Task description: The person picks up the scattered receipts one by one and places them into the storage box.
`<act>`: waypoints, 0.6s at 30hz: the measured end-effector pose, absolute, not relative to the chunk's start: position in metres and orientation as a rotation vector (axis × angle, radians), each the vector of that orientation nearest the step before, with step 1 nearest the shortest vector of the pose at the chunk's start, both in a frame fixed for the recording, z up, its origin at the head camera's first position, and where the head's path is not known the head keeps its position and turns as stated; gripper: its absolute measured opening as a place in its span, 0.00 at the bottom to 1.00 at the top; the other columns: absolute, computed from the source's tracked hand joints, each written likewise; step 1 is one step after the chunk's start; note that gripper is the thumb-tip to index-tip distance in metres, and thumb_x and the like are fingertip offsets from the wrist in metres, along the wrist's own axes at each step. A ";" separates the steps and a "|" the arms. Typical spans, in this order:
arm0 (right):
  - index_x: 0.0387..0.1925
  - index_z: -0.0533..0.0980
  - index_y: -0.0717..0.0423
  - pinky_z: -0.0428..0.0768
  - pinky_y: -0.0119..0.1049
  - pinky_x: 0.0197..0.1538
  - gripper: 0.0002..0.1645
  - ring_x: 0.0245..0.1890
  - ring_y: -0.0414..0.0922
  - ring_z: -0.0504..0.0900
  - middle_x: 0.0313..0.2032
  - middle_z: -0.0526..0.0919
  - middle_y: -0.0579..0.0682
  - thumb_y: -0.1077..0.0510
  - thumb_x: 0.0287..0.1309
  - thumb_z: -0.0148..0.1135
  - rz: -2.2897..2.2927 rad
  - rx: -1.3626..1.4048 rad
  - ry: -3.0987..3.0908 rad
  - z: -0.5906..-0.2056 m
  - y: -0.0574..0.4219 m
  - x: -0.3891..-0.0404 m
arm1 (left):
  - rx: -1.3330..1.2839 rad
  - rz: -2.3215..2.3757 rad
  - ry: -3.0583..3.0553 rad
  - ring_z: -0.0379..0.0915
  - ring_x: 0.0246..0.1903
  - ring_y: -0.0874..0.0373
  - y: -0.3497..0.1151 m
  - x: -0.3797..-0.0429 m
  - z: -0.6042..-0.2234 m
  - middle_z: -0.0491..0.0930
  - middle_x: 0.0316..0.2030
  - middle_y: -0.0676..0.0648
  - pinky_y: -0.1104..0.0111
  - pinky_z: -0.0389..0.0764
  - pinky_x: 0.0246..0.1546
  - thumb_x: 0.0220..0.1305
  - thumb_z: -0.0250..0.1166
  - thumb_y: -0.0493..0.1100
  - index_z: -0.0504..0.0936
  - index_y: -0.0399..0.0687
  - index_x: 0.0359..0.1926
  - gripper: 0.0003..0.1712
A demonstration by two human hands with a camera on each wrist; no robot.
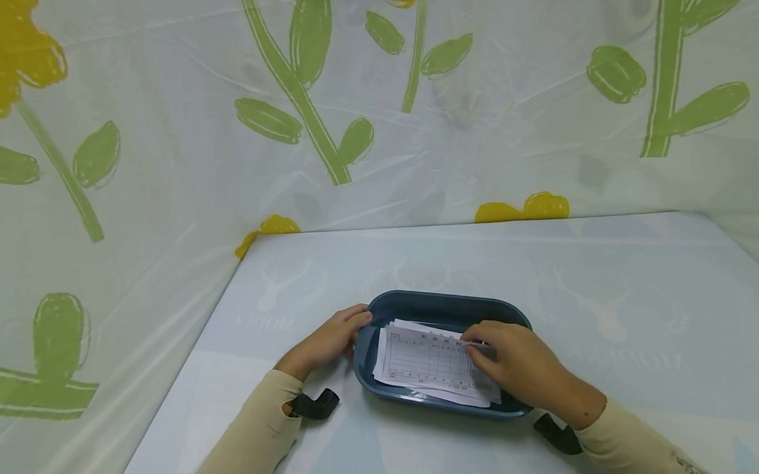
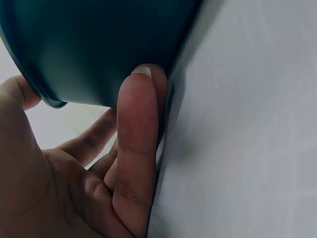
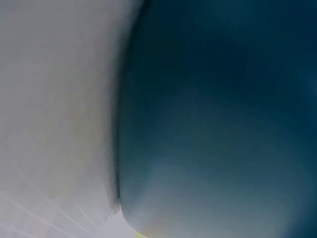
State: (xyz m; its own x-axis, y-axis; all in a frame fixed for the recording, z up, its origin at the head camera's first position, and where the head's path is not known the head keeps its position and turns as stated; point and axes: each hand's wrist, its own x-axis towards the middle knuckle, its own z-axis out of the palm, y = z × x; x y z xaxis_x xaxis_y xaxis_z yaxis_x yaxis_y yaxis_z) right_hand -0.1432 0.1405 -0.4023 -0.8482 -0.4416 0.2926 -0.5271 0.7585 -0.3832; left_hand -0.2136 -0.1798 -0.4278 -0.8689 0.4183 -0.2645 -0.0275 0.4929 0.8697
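Observation:
A dark blue oblong tray (image 1: 443, 302) sits on the table with a loose stack of white printed forms (image 1: 422, 360) inside. At the tray's left end is my left hand (image 1: 333, 336), holding it with the thumb at the rim and the fingers against the outer wall, as the left wrist view shows the wall (image 2: 89, 54) close up. My right hand (image 1: 526, 361) reaches over the tray's right side and pinches the upper right edge of the papers between thumb and fingers. In the right wrist view, the tray's outer side (image 3: 213, 124) fills much of the picture; the hand is out of sight there.
The tray stands near the front of a pale table (image 1: 328, 270) with faint antler prints. Behind and to the left hangs a white curtain (image 1: 188, 146) with green leaves and yellow flowers. A black strap (image 1: 316, 405) sits at my left wrist, another (image 1: 557, 435) at the right.

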 end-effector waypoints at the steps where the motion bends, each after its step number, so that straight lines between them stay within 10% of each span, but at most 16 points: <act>1: 0.39 0.84 0.47 0.85 0.36 0.43 0.07 0.36 0.32 0.80 0.36 0.86 0.37 0.58 0.58 0.70 0.678 0.770 -2.773 -0.403 0.140 -0.143 | 0.325 1.351 2.295 0.77 0.32 0.58 -0.180 -0.214 -0.428 0.82 0.44 0.41 0.65 0.79 0.31 0.77 0.44 0.56 0.67 0.45 0.69 0.29; 18: 0.41 0.86 0.47 0.86 0.42 0.45 0.08 0.39 0.38 0.85 0.39 0.89 0.41 0.55 0.59 0.69 0.601 0.700 -2.902 -0.403 0.135 -0.143 | 0.302 1.375 2.295 0.76 0.32 0.57 -0.181 -0.214 -0.433 0.82 0.41 0.44 0.65 0.78 0.31 0.77 0.45 0.57 0.69 0.47 0.68 0.29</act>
